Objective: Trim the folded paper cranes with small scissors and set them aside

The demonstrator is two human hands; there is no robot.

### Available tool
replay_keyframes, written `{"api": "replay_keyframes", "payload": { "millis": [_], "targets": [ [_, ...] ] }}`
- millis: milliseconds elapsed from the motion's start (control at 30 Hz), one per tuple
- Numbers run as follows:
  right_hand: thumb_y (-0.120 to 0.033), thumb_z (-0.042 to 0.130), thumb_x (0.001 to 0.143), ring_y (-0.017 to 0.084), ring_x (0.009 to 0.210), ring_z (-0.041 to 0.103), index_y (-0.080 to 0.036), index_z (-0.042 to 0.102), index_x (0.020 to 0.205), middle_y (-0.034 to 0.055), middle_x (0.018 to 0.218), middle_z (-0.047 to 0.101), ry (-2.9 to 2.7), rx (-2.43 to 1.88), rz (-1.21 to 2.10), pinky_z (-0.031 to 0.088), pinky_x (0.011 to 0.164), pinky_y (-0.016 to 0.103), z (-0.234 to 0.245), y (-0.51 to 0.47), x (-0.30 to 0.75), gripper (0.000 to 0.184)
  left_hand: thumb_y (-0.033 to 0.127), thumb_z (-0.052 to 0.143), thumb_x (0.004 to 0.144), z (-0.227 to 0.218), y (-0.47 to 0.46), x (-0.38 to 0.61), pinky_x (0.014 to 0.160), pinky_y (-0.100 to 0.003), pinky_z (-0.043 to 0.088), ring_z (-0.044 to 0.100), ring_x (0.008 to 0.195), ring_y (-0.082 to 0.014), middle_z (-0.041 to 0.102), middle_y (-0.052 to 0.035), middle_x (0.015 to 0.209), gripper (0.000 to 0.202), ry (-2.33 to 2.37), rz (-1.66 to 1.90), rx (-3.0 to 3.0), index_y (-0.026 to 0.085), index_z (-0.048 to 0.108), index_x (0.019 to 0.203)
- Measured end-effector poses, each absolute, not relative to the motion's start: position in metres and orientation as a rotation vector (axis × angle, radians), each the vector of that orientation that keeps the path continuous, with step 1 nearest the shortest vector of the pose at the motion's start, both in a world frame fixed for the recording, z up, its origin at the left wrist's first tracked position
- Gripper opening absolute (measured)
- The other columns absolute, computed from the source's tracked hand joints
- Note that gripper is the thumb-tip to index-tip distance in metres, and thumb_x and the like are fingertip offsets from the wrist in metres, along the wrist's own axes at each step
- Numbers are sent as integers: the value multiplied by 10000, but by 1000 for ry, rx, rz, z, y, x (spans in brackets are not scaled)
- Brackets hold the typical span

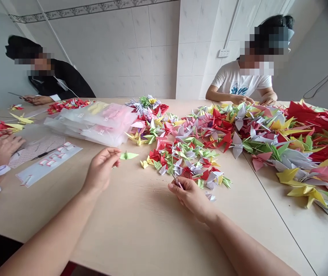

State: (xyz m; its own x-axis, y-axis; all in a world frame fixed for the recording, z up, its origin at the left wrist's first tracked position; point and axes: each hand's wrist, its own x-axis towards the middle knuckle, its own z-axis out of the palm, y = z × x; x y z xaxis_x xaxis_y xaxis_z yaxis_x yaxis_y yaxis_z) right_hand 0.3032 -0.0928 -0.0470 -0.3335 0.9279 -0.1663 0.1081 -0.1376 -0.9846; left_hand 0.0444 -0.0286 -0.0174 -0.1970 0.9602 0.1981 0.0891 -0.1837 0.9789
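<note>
Raised above the table, my left hand [102, 168] pinches a light green folded paper piece [128, 156], its pointed end sticking out to the right. My right hand [194, 197] is closed round a thin, pointed metal tool [177, 181] that looks like tweezers; the fingers hide most of it. Just beyond that hand lies a pile of small folded paper cranes [188, 159] in red, green, white and yellow. A pale lilac paper piece [210, 196] rests beside the right hand's knuckles.
Clear plastic bags [95, 122] of folded paper lie at the back left. Larger heaps of paper cranes [267, 134] spread to the right. A labelled strip [49, 165] lies left, near another person's hand [5, 147]. Two people sit across the table [129, 230].
</note>
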Motion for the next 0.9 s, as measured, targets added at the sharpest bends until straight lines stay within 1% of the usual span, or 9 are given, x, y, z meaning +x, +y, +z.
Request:
{"api": "replay_keyframes", "payload": {
  "millis": [100, 200, 333, 467, 533, 633, 733, 800, 900],
  "targets": [
    [-437, 503, 827, 70, 467, 267, -193, 363, 636, -73, 527, 288, -1483, -1195, 1527, 221, 438, 212, -48, -93, 303, 341, 288, 599, 709, -19, -27, 14, 559, -217, 373, 473, 569, -104, 523, 35, 629, 176, 1585, 1458, 1491, 191, 573, 853],
    [-428, 495, 832, 72, 470, 278, -192, 365, 635, -70, 536, 298, -1520, -1183, 1503, 225, 441, 214, -51, -93, 303, 334, 364, 564, 737, -26, -31, -11, 548, -236, 359, 493, 571, -128, 560, 21, 647, 249, 1918, 1237, 1729, 196, 564, 922],
    [-425, 492, 832, 74, 474, 281, -194, 360, 635, -71, 541, 301, -1541, -1195, 1473, 227, 443, 215, -52, -93, 302, 331, 406, 481, 804, -34, -44, -14, 534, -238, 336, 483, 541, -135, 520, 25, 591, 263, 2278, 997, 2056, 207, 579, 946],
    [-430, 499, 824, 74, 473, 291, -196, 352, 630, -72, 542, 298, -1546, -1185, 1469, 243, 443, 213, -52, -93, 302, 338, 404, 442, 839, -33, -54, 21, 623, -230, 386, 541, 685, -146, 592, -25, 808, 274, 2020, 936, 2347, 207, 586, 961],
    [-432, 503, 821, 74, 470, 291, -196, 353, 628, -73, 536, 296, -1539, -1186, 1473, 246, 440, 212, -51, -94, 301, 340, 428, 468, 822, -33, -52, 44, 645, -233, 398, 542, 702, -149, 593, -33, 866, 305, 1883, 879, 2394, 204, 577, 998],
    [-433, 508, 818, 72, 465, 292, -193, 368, 629, -74, 527, 298, -1533, -1185, 1471, 246, 438, 209, -51, -94, 302, 336, 430, 522, 783, -36, -40, 71, 622, -240, 389, 540, 715, -163, 588, -28, 873, 332, 1808, 759, 2392, 225, 567, 1040],
    [-439, 520, 811, 70, 460, 294, -191, 384, 628, -74, 515, 310, -1512, -1173, 1479, 241, 433, 206, -50, -95, 302, 337, 352, 525, 778, -39, -30, 85, 576, -238, 362, 545, 704, -171, 600, -28, 848, 206, 1763, 699, 2355, 214, 607, 907],
    [-451, 534, 799, 70, 451, 296, -192, 388, 624, -74, 500, 327, -1469, -1174, 1497, 233, 425, 205, -49, -96, 302, 345, 307, 493, 795, -39, -32, 90, 547, -230, 349, 535, 639, -153, 611, -15, 788, 157, 1721, 676, 2352, 208, 612, 817],
    [-495, 530, 789, 74, 435, 311, -189, 451, 680, -75, 488, 358, -1337, -1183, 1538, 218, 409, 206, -47, -96, 302, 334, 285, 450, 826, -34, -49, 98, 531, -211, 362, 508, 561, -123, 590, 20, 660, 168, 1586, 698, 2305, 210, 599, 848]
  ]
}}
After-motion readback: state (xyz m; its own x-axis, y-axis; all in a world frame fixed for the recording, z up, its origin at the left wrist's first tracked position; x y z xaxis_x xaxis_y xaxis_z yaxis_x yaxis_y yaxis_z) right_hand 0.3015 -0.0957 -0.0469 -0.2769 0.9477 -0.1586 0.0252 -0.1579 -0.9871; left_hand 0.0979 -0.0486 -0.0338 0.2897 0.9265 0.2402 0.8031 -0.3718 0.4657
